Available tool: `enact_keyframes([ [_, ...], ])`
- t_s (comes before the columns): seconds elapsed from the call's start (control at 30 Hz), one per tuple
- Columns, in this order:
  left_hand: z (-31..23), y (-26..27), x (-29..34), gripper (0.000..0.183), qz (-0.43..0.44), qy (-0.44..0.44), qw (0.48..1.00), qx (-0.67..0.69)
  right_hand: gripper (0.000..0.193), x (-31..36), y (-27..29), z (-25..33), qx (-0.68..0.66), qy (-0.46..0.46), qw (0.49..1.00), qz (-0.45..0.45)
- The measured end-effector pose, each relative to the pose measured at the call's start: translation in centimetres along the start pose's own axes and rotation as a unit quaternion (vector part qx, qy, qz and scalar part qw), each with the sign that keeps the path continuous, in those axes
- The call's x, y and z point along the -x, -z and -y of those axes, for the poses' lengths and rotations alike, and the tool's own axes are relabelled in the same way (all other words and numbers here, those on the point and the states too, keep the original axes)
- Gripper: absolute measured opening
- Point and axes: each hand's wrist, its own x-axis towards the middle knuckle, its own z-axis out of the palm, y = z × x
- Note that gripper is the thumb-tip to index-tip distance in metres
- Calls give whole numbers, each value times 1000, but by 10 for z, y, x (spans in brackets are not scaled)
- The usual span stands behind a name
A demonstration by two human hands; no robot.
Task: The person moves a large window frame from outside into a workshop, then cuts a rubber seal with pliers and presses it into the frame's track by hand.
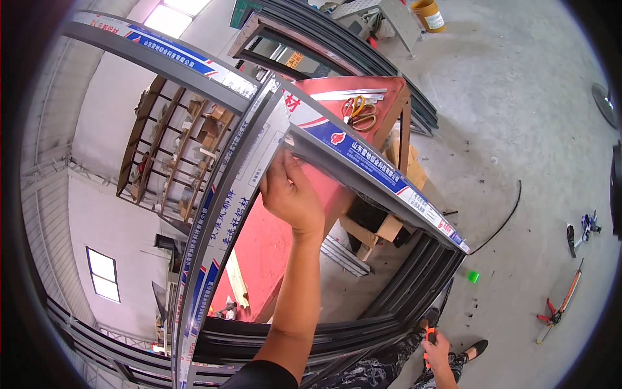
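A large dark metal frame (243, 175), covered with printed blue, white and red protective film, stands tilted in front of me. My left hand (295, 194) reaches up through its opening to the upper inner corner. Its fingers are bent and pressed together against the inner edge, and their tips are partly hidden, so whatever they pinch cannot be made out. Low on the right, beside my leg, my right hand (438, 353) is closed around an orange-and-black hand tool (428, 347). The exact kind of that tool is unclear.
Behind the frame, a red-topped table (324, 214) carries scissors (359, 113) and pale strips. More dark frames (350, 52) lean beyond it. A caulking gun (562, 305), a green object (473, 277) and a black strip (508, 223) lie on the concrete floor at right.
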Motion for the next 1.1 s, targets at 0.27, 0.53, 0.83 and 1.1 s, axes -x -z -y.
enact_keyframes([
  [0.27,8,11,3,22,40,15,999,9,37,-5,-8,19,-57,-32,998,10],
  [0.53,-1,5,-1,17,17,88,996,-13,39,1,-7,28,-81,-42,996,17],
  [0.83,8,-9,1,13,-42,41,998,25,39,4,-9,32,-131,-53,990,13],
  [1.1,11,-9,4,12,-49,-4,999,10,38,7,-7,44,-200,-63,977,36],
])
